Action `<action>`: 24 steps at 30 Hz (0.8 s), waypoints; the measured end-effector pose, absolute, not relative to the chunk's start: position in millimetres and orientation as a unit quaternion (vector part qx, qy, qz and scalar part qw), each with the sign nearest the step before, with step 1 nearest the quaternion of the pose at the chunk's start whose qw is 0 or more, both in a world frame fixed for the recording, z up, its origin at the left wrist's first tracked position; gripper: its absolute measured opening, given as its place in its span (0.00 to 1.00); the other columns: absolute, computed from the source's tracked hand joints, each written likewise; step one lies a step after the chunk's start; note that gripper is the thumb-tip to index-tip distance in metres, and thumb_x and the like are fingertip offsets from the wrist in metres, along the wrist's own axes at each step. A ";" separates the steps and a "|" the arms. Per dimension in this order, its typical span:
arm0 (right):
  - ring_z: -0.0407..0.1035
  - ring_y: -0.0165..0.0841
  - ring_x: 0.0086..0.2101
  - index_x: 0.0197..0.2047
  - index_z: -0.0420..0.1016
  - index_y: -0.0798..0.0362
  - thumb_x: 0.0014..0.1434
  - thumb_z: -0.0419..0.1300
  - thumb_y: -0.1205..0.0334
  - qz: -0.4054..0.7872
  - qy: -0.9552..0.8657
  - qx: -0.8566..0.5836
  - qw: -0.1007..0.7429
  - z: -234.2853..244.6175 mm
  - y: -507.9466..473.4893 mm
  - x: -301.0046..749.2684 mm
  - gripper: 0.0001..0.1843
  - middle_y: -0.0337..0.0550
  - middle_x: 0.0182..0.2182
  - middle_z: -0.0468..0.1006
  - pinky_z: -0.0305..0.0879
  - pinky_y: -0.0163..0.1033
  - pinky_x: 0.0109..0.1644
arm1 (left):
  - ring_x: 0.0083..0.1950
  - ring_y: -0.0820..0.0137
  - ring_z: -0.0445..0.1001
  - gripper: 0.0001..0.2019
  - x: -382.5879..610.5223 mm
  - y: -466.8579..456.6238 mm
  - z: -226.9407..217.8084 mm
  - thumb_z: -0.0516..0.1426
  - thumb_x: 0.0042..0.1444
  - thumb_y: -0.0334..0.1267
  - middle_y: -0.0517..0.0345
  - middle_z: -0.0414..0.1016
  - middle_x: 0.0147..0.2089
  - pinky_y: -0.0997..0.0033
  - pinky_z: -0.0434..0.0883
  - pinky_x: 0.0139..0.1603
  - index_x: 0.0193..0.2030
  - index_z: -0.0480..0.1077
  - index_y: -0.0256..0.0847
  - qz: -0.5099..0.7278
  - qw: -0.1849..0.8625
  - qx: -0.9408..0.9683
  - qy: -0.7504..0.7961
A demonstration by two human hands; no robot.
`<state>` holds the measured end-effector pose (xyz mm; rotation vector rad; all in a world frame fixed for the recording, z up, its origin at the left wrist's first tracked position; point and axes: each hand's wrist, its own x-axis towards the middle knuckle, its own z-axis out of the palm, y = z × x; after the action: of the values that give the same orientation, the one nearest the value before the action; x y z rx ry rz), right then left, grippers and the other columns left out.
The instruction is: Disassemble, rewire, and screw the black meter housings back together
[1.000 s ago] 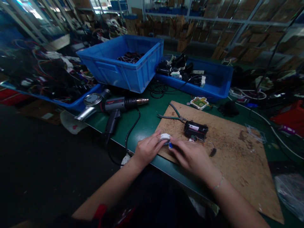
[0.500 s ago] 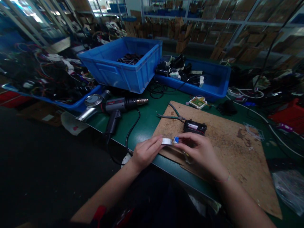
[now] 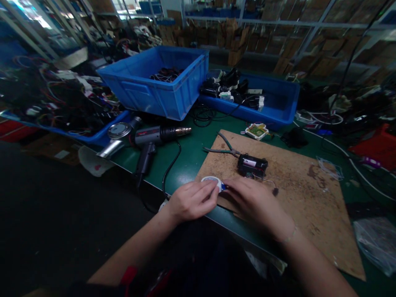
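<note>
My left hand (image 3: 194,199) is closed on a small white piece with a rounded outline (image 3: 206,179), held low over the near edge of the brown board (image 3: 305,198). Against the right end of that piece, my right hand (image 3: 255,202) pinches a small blue piece (image 3: 223,187), mostly covered by the fingers. Just beyond the right hand lies an open black housing (image 3: 252,164) with thin wires. Green-handled pliers (image 3: 227,147) rest on the board beside the housing. A thin wire with a dark end (image 3: 275,191) shows near my right wrist.
A heat gun (image 3: 151,138) lies on the green table left of the board, its cord running over the edge. Behind stand a large blue bin (image 3: 148,97) and a lower blue tray (image 3: 278,109) with black parts. A circuit board in a white frame (image 3: 257,130) sits behind the brown board.
The white piece has turned so its rounded outline shows. My right hand has moved left, bringing the blue piece from a small gap up against the white one.
</note>
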<state>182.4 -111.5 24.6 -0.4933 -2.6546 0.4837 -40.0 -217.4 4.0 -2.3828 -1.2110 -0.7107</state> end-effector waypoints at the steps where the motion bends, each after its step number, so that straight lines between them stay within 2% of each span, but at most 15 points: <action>1: 0.77 0.40 0.41 0.56 0.73 0.54 0.67 0.57 0.67 0.123 -0.960 -0.163 0.193 22.5 -113.4 183.2 0.15 0.52 0.43 0.82 0.75 0.43 0.43 | 0.54 0.61 0.80 0.13 -39.5 -215.9 7.7 0.57 0.63 0.28 0.48 0.80 0.54 0.66 0.81 0.49 0.53 0.74 0.42 -0.229 0.191 -0.857 -0.421; 4: 0.76 0.42 0.42 0.59 0.70 0.58 0.66 0.55 0.71 0.054 -0.968 -0.132 0.204 16.7 -116.3 186.2 0.19 0.54 0.45 0.81 0.75 0.45 0.44 | 0.55 0.62 0.80 0.12 -39.6 -211.8 15.7 0.57 0.63 0.28 0.48 0.80 0.54 0.67 0.81 0.48 0.52 0.74 0.40 -0.194 0.208 -0.869 -0.405; 10: 0.74 0.36 0.45 0.61 0.69 0.51 0.69 0.55 0.66 0.166 -0.933 -0.165 0.273 13.4 -107.3 188.8 0.18 0.50 0.48 0.79 0.75 0.43 0.50 | 0.54 0.60 0.80 0.13 -42.1 -209.2 20.3 0.59 0.61 0.26 0.45 0.81 0.52 0.64 0.80 0.54 0.52 0.74 0.35 -0.269 0.206 -0.851 -0.402; 13: 0.73 0.36 0.47 0.62 0.68 0.50 0.69 0.53 0.68 0.167 -0.935 -0.142 0.277 15.2 -103.6 189.1 0.20 0.49 0.49 0.78 0.75 0.43 0.50 | 0.56 0.60 0.79 0.16 -41.0 -209.2 16.6 0.58 0.61 0.23 0.43 0.81 0.52 0.62 0.79 0.56 0.56 0.72 0.32 -0.316 0.165 -0.840 -0.409; 16: 0.72 0.38 0.48 0.64 0.65 0.52 0.69 0.53 0.70 0.135 -0.950 -0.125 0.253 16.8 -102.2 188.1 0.22 0.51 0.50 0.77 0.74 0.44 0.50 | 0.57 0.61 0.78 0.19 -40.0 -207.2 14.1 0.57 0.60 0.23 0.44 0.80 0.52 0.62 0.79 0.56 0.58 0.71 0.35 -0.350 0.125 -0.826 -0.425; 21: 0.74 0.38 0.44 0.59 0.67 0.60 0.69 0.53 0.68 0.035 -0.968 -0.127 0.215 19.2 -110.6 184.1 0.16 0.52 0.44 0.79 0.74 0.42 0.45 | 0.57 0.63 0.78 0.17 -43.2 -206.9 14.0 0.53 0.64 0.26 0.47 0.80 0.53 0.65 0.77 0.59 0.58 0.72 0.35 -0.321 0.148 -0.849 -0.393; 24: 0.74 0.36 0.38 0.52 0.70 0.60 0.71 0.50 0.66 -0.021 -0.967 -0.150 0.203 16.3 -120.2 178.6 0.12 0.47 0.36 0.79 0.71 0.37 0.36 | 0.57 0.65 0.77 0.23 -48.0 -202.6 7.3 0.51 0.63 0.25 0.53 0.79 0.57 0.69 0.72 0.63 0.63 0.70 0.41 -0.295 0.158 -0.860 -0.385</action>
<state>178.6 -120.2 16.3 -0.4172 -2.6994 -0.0584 -48.0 -202.6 7.3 -2.4597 -1.1025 -0.8435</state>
